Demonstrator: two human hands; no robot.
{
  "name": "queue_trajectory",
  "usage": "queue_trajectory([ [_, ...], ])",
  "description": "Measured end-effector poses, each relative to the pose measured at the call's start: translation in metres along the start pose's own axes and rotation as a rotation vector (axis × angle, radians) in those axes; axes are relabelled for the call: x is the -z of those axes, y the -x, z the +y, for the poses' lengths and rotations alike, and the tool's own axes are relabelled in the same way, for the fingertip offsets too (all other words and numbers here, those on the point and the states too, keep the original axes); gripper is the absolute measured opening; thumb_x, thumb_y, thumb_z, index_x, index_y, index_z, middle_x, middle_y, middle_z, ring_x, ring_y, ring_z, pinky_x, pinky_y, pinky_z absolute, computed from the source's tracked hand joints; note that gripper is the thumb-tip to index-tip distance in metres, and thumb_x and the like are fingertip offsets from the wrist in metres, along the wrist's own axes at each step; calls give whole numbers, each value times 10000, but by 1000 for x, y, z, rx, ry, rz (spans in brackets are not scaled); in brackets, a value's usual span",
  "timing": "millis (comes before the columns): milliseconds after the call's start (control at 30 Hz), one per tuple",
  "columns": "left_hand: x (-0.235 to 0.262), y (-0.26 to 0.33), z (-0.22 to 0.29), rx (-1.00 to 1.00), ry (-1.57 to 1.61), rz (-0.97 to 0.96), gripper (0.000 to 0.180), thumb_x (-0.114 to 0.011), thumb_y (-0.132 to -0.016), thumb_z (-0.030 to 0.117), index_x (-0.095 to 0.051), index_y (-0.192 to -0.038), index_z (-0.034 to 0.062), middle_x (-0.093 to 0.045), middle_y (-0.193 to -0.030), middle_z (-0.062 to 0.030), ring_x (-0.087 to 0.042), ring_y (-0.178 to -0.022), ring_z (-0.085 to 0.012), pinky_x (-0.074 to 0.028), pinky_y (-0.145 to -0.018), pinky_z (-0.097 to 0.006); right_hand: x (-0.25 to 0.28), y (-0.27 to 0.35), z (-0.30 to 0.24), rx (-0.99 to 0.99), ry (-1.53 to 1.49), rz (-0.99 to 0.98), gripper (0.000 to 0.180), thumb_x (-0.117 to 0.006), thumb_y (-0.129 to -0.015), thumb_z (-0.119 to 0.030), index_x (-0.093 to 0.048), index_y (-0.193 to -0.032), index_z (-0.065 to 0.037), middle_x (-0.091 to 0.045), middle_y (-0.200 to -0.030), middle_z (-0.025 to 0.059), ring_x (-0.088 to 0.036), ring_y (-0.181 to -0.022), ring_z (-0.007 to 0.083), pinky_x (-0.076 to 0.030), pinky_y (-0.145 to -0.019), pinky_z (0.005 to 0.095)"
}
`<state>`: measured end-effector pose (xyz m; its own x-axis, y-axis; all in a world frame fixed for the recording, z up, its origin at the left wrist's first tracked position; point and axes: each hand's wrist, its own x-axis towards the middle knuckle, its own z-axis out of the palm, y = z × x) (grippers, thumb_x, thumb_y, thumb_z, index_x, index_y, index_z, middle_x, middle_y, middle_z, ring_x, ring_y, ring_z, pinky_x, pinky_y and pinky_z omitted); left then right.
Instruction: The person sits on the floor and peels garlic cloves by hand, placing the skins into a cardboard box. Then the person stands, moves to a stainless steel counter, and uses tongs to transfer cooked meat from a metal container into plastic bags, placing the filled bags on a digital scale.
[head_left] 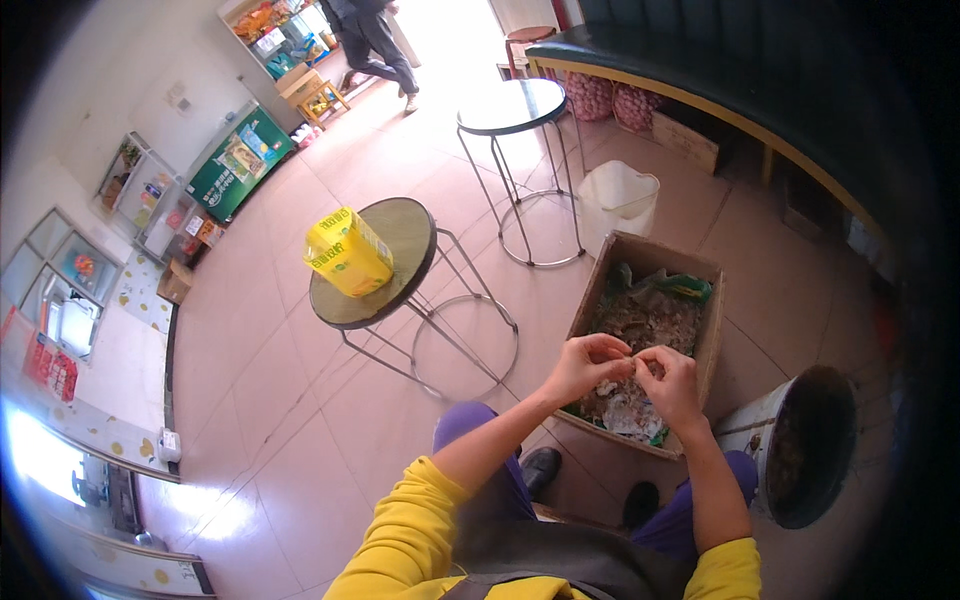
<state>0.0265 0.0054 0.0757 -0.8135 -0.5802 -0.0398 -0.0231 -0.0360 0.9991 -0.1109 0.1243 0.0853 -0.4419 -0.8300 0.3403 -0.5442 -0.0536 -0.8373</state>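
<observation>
My left hand point(587, 369) and my right hand point(666, 382) meet above an open cardboard box point(712, 338). The thumb and fingers of each hand are pinched together, fingertips nearly touching. Whatever small pale thing lies between them is too small to name. Below, inside the box, are brownish and whitish scraps point(628, 412) that look like dry peelings, with crumpled green plastic point(690, 287) at the far end. The box stands on the floor in front of my knees, and my hands hide part of its contents.
At my right stands a tall bucket point(745, 437) with a dark inside. Ahead are a round stool point(385, 235) bearing a yellow package point(350, 255), another stool point(513, 107) and a whitish bin point(618, 198). Net bags of pinkish bulbs point(590, 97) lie under a bench point(690, 60). A person point(370, 45) walks near the doorway.
</observation>
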Motion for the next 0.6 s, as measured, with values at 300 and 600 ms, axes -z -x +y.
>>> queue_trajectory([
  [300,8,-2,-16,75,168,-6,181,-685,-842,60,-659,-995,-33,-695,-905,-109,-666,-801,-150,-547,-730,-265,1,6,14,-287,-230,-137,148,-644,-853,-138,-706,-903,-14,-696,-792,55,-616,-710,93,-492,-668,237],
  [600,7,1,-7,139,150,13,191,-721,-816,60,-678,-986,-16,-697,-904,-95,-664,-810,-140,-541,-757,-260,0,5,15,-360,-292,-145,167,-686,-825,-176,-713,-890,-25,-619,-671,-3,-458,-584,42,-369,-521,231],
])
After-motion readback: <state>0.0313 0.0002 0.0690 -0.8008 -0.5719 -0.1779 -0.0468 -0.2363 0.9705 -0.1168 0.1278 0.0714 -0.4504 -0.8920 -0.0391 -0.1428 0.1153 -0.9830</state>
